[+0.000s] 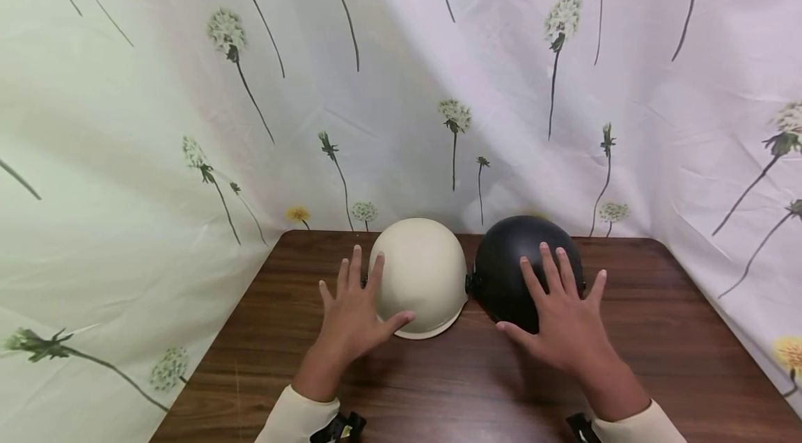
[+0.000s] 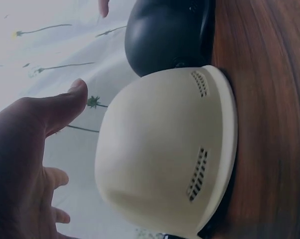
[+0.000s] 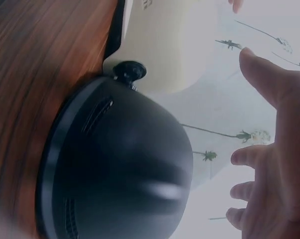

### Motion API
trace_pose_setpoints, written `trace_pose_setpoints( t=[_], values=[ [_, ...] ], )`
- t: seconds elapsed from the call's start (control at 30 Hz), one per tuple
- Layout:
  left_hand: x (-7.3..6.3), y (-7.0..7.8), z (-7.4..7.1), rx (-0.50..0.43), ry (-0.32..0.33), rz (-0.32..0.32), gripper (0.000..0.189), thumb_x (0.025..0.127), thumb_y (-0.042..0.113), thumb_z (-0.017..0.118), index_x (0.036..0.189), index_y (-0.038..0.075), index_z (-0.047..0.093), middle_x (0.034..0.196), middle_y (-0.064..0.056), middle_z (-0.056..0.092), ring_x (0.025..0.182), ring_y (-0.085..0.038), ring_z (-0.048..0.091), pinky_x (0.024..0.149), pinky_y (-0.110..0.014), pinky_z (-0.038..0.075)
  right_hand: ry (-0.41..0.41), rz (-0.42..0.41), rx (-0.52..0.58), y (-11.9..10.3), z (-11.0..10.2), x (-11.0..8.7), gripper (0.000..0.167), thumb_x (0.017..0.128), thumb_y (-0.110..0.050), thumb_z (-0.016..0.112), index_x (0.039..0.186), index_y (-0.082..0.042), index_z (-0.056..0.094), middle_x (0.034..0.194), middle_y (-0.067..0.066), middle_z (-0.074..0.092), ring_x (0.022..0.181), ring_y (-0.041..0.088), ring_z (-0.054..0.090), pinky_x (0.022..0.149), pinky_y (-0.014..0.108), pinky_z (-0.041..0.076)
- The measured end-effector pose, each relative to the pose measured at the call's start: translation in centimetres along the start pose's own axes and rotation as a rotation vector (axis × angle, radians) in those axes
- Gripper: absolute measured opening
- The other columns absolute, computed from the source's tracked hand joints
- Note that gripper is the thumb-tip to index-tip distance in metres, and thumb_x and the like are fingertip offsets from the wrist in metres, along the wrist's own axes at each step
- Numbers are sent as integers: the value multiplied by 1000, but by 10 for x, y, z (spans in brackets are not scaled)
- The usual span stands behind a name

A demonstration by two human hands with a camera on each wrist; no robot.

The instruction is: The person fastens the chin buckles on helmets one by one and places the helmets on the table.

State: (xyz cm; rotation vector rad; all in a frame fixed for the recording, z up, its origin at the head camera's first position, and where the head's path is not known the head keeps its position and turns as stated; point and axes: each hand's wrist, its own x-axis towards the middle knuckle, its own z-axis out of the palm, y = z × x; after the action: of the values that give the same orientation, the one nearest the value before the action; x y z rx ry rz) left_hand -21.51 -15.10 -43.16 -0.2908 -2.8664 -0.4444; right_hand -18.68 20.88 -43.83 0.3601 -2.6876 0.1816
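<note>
Side by side on the table sit a cream helmet (image 1: 426, 269) and a black helmet (image 1: 504, 255), both dome up. My left hand (image 1: 354, 314) is spread over the near left side of the cream helmet; the left wrist view shows a gap between that hand and the cream shell (image 2: 145, 144), which has vent slots near its rim. Over the black helmet my right hand (image 1: 567, 324) is spread the same way, apart from the black shell (image 3: 135, 159) in the right wrist view. Neither hand holds anything.
The helmets stand near the back edge of a dark brown wooden table (image 1: 282, 352). Behind and on both sides hangs a white cloth (image 1: 401, 115) printed with dandelions. A black round knob (image 3: 130, 71) sits where the two helmets meet.
</note>
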Motion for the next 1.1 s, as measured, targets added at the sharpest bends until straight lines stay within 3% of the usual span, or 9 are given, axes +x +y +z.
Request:
trace_pose_setpoints(
  t=[0.13,0.3,0.37,0.47,0.57,0.7,0.83,1.1],
  values=[
    [1,2,7,-20,-7,-2,115,80,86,62,169,29,17,177,-17,2,161,-50,13,112,-88,12,36,-40,7,-9,6,6,112,83,-84,61,168,-24,21,178,11,1,164,41,1,116,84,-3],
    [4,6,14,-28,19,-12,116,79,86,64,169,29,19,177,-17,4,160,-50,16,109,-89,18,113,-115,83,-20,16,11,104,87,-73,67,166,-18,28,176,18,11,165,40,1,127,67,-6],
    [6,8,15,-31,26,-14,116,79,85,65,169,29,19,177,-16,3,160,-49,15,108,-89,20,141,-147,132,-25,19,12,101,87,-66,72,165,-15,32,174,20,17,164,40,7,130,65,3],
    [9,10,17,-30,33,-11,115,79,84,65,169,30,18,177,-15,2,161,-48,13,107,-89,21,156,-186,195,-34,23,14,99,87,-59,77,164,-13,34,173,21,22,162,41,19,124,64,26],
    [11,12,19,-23,32,-7,115,80,84,65,169,29,18,177,-16,2,160,-49,14,106,-89,24,128,-199,258,-43,27,14,97,88,-54,79,164,-13,34,172,20,24,158,40,30,113,63,44],
    [13,13,22,-27,21,-17,115,80,85,63,169,28,17,177,-17,2,160,-50,16,103,-87,31,45,-152,345,-54,34,15,93,92,-55,75,165,-15,32,172,16,24,146,39,49,98,55,56],
    [14,12,28,-75,42,-37,115,80,84,64,169,28,18,176,-18,5,159,-48,19,100,-83,40,-36,-80,436,-62,41,17,91,95,-60,68,166,-20,27,173,12,24,133,36,62,91,53,58],
    [14,7,46,-156,92,-66,113,81,82,66,168,28,20,175,-17,10,157,-46,25,86,-80,47,-130,23,601,-69,49,23,89,97,-64,63,164,-15,31,167,13,32,135,34,59,101,57,54]
  ],
)
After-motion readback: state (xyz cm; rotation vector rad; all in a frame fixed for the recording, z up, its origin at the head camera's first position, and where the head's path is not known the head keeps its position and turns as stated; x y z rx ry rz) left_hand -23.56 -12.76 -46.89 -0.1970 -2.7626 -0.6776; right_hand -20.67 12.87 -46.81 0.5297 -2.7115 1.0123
